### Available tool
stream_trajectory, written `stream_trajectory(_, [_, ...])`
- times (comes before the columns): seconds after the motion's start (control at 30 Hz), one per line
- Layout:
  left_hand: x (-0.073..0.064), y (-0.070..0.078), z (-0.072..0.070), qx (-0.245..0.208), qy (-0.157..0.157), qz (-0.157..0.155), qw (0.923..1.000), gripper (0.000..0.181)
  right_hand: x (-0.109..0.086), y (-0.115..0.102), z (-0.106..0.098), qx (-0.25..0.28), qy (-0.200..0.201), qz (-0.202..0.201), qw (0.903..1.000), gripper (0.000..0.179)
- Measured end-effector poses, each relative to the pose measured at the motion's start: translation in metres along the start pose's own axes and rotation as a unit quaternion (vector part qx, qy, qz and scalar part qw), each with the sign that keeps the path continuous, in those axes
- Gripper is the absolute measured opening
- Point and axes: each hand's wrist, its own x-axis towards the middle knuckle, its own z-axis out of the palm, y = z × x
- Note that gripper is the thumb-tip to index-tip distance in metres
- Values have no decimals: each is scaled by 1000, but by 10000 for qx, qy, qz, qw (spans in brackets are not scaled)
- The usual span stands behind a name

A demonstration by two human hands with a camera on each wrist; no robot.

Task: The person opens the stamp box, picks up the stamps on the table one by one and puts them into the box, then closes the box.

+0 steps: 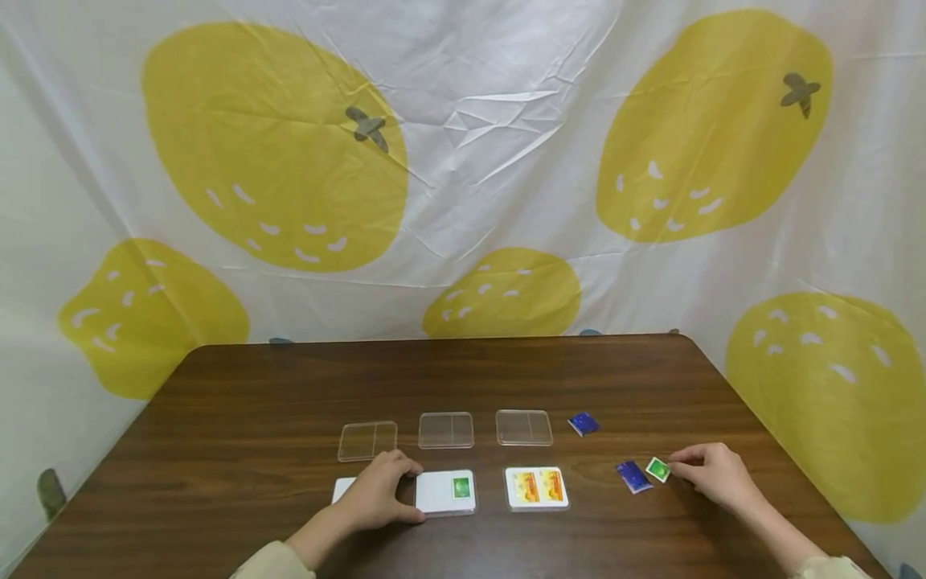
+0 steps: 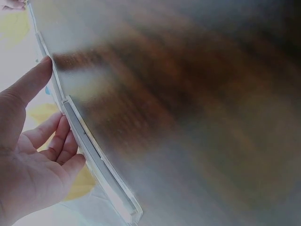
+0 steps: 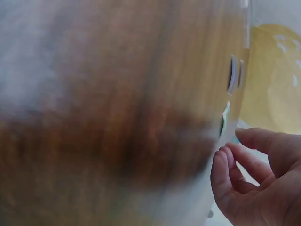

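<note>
"Hands first?"

"The left hand (image 1: 376,492) grips the left end of the middle white card (image 1: 434,492), thumb at the front corner, forefinger at the back. The right hand (image 1: 716,473) has thumb and forefinger close together at a corner of the loose green stamp (image 1: 658,470); whether they pinch it, I cannot tell."

"Where's that stamp?"

"Right side, just beside the nearer blue packet (image 1: 634,477)."

"Which step?"

"Picking up, I'd judge. Next probably calls for a light edge hold and a leftward carry, the card kept steady."

"Which way does it point?"

"Green face up, turned diagonally, a corner towards the fingertips. It's nearly square, so its long axis is unclear; the card's runs left to right."
</note>
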Motion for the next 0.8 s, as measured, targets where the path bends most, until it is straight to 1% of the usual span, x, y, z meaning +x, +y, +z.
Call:
stream_trajectory(0.1, [0,0,0,-10,-14,-13,10000,54,-1,3,2,-285,141,-15,9995,19])
stream_trajectory(0.2, [0,1,0,-12,-9,-13,10000,54,-2,3,5,-448,332,-62,9984,20])
stream_trajectory(0.33, [-1,1,0,-25,22,20,10000,54,-4,1,9,-656,485,-226,9964,20])
stream_trajectory(0.53, [-1,2,0,-14,34,38,10000,54,-6,-6,13,-1002,505,-513,9924,11])
stream_trajectory(0.67, [-1,3,-1,-67,46,72,9999,54,-6,-7,14,-1127,558,-556,9905,12])
stream_trajectory(0.8, [-1,3,-1,-65,45,83,9999,54,-5,-7,15,-1139,557,-570,9903,11])
